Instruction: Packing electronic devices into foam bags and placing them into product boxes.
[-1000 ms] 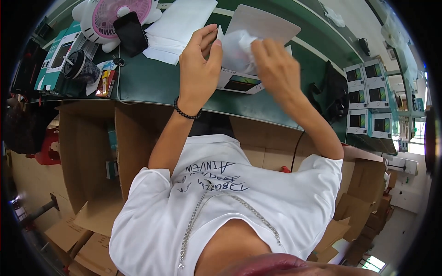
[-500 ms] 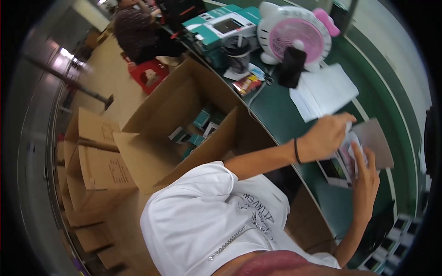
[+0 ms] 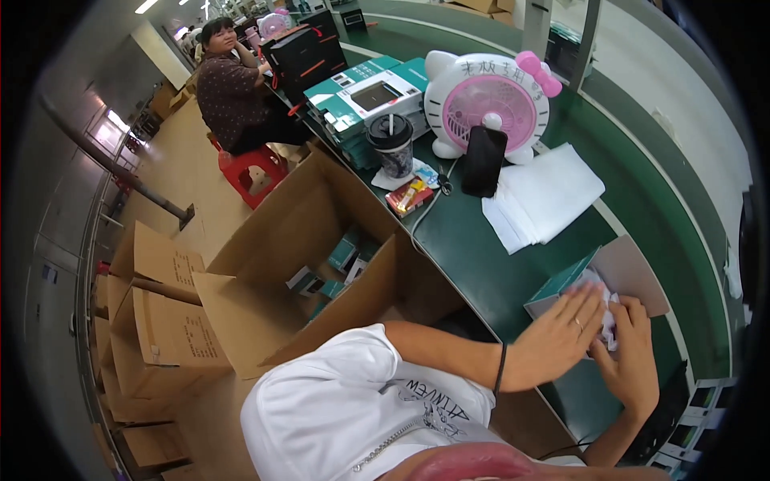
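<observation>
A small teal and white product box stands open at the right part of the green table, its pale flap raised. Crumpled white wrapping fills its mouth. My left hand, with a ring and a black wrist band, lies over the wrapping with fingers stretched out flat. On the other side my right hand curls its thumb and fingers round the wrapping at the box's edge. Whatever lies under the wrapping is hidden.
On the table are white sheets, a phone, a pink and white fan, a lidded cup and stacked teal boxes. A large open carton holding small boxes stands left. Another person sits beyond.
My left hand has gone from bent fingers above the box to lying flat on the wrapping. The box is turned, now showing a teal side. The whole view has shifted.
</observation>
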Demonstrator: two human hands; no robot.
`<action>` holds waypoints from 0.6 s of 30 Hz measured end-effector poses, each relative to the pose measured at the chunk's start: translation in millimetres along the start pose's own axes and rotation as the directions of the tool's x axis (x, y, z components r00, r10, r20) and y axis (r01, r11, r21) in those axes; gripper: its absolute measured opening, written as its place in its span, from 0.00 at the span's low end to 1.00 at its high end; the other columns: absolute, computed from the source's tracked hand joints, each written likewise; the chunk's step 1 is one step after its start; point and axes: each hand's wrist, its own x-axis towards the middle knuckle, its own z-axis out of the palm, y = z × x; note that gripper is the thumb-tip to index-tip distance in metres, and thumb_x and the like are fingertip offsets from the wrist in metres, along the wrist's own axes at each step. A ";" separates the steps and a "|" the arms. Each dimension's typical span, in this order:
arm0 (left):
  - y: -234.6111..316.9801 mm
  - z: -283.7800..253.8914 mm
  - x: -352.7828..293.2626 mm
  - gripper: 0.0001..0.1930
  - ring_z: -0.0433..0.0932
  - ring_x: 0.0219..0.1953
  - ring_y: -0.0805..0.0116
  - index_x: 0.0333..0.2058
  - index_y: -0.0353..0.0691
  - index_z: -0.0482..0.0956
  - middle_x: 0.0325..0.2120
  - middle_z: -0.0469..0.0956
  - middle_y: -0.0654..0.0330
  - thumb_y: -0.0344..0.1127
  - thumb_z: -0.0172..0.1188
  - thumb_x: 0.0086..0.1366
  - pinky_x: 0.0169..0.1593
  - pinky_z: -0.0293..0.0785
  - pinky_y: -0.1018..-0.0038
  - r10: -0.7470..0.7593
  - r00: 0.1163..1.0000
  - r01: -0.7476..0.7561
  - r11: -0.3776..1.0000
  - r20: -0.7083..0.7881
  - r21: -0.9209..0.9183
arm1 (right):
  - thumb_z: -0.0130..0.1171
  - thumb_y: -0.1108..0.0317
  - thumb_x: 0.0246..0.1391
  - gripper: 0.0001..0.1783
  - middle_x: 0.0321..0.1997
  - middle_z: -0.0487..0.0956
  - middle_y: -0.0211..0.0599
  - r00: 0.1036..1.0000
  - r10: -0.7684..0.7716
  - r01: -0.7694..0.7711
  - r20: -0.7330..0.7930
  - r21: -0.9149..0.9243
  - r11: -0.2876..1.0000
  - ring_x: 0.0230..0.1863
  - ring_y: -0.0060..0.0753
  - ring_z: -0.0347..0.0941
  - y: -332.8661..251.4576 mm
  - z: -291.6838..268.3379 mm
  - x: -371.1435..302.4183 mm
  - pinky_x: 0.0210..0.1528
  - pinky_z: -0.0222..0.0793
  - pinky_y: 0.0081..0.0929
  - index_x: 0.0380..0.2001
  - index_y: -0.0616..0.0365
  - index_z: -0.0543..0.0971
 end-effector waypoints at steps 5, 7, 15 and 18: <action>-9.9 0.5 -2.4 0.26 0.62 0.70 0.37 0.57 0.23 0.71 0.66 0.64 0.32 0.36 0.53 0.65 0.73 0.56 0.55 -0.018 0.997 0.015 0.999 0.071 0.041 | 0.61 0.83 0.47 0.25 0.49 0.74 0.50 1.000 -0.006 0.007 -0.016 0.089 0.996 0.48 0.57 0.73 4.7 -10.5 10.3 0.53 0.70 0.41 0.51 0.63 0.74; -8.5 4.1 2.8 0.25 0.64 0.68 0.39 0.55 0.24 0.72 0.64 0.67 0.35 0.36 0.54 0.64 0.71 0.59 0.56 -0.007 0.998 0.005 0.999 0.055 0.040 | 0.60 0.84 0.47 0.23 0.46 0.75 0.51 0.999 0.031 -0.028 -0.035 0.073 0.997 0.46 0.56 0.74 7.1 -9.0 13.9 0.51 0.71 0.41 0.50 0.64 0.74; -21.8 1.0 20.9 0.19 0.84 0.47 0.56 0.50 0.33 0.75 0.55 0.76 0.50 0.29 0.61 0.60 0.47 0.81 0.67 -0.173 0.972 0.207 0.951 0.160 -0.229 | 0.58 0.86 0.52 0.20 0.41 0.79 0.49 0.977 0.193 -0.151 -0.095 0.332 0.931 0.44 0.50 0.79 -4.2 19.4 22.1 0.41 0.75 0.36 0.49 0.65 0.73; -18.8 -5.1 23.6 0.18 0.85 0.42 0.59 0.50 0.38 0.75 0.52 0.76 0.53 0.26 0.61 0.60 0.35 0.82 0.72 -0.275 0.956 0.241 0.935 -0.102 -0.262 | 0.58 0.86 0.54 0.18 0.42 0.80 0.48 0.989 0.107 -0.057 -0.106 0.390 0.919 0.45 0.46 0.80 -5.1 10.0 15.1 0.38 0.76 0.33 0.48 0.66 0.73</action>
